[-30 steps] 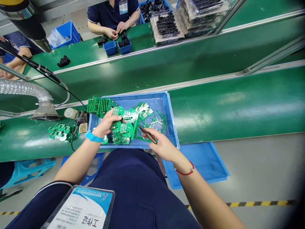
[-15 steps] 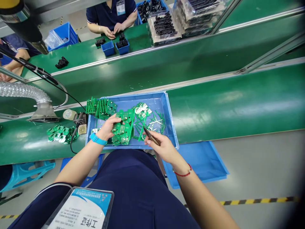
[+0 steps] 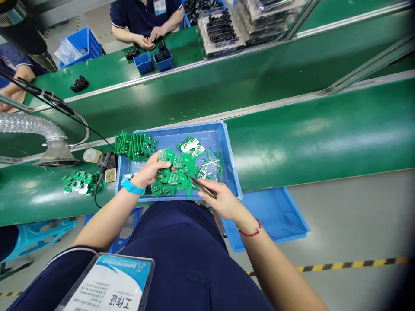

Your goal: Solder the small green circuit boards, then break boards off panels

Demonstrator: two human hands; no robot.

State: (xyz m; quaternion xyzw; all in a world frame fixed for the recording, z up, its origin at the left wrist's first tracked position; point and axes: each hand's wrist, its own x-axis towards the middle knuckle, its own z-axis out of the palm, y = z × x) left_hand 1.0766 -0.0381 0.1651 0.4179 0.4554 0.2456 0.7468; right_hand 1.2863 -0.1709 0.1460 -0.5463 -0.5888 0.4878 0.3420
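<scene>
My left hand [image 3: 151, 169] grips a green circuit board panel [image 3: 178, 178] by its left side, thumb on top, over the blue tray [image 3: 231, 162]. Rounded boards are still joined together in it. My right hand [image 3: 223, 199] is closed around a slim brown tool [image 3: 206, 188] with a dark pointed tip; its exact kind is unclear. The tip meets the panel's right edge, close to a narrow green strip [image 3: 189, 190]. Behind the hands, the tray holds a row of upright panels [image 3: 135, 145], a heap of separated boards [image 3: 190, 147] and loose thin strips [image 3: 211, 165].
Left of the tray are a pile of boards [image 3: 82, 182], a soldering iron stand [image 3: 106, 162] and a fume extraction hose [image 3: 55, 140]. Another blue tray [image 3: 275, 216] lies lower right. Across the bench, a co-worker [image 3: 145, 26] handles small parts beside blue bins [image 3: 143, 63].
The panel has turned flatter, its face now towards me. The tool's tip has shifted left onto the panel's right edge. The whole view has moved slightly.
</scene>
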